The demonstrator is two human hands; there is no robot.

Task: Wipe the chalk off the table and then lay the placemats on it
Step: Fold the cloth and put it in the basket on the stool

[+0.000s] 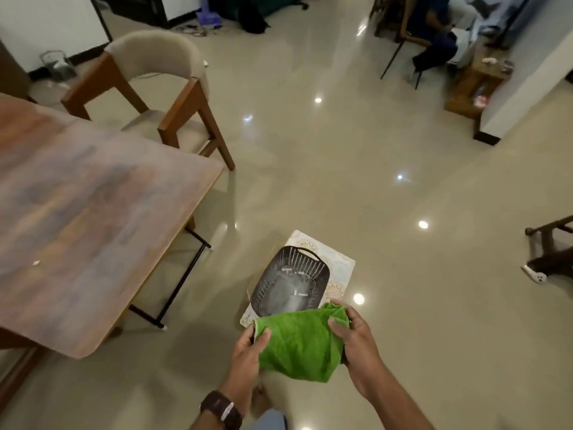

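Note:
A green cloth [299, 342] hangs between both my hands low in the view, above the floor. My left hand [248, 352] grips its left edge, and my right hand [353, 339] grips its right side. The wooden table [93, 218] stands to the left, its top smeared with pale chalk. On the floor ahead of my hands lie the patterned placemats [338, 268] in a stack, with a dark slotted basket [291, 283] standing on them; a few chalk sticks lie inside the basket.
A cushioned wooden chair [155, 82] stands beyond the table's far corner. A person sits on a chair [434, 35] at the far right by a low wooden table [474, 85]. Dark furniture legs [548, 240] show at the right edge. Glossy tiled floor surrounds me.

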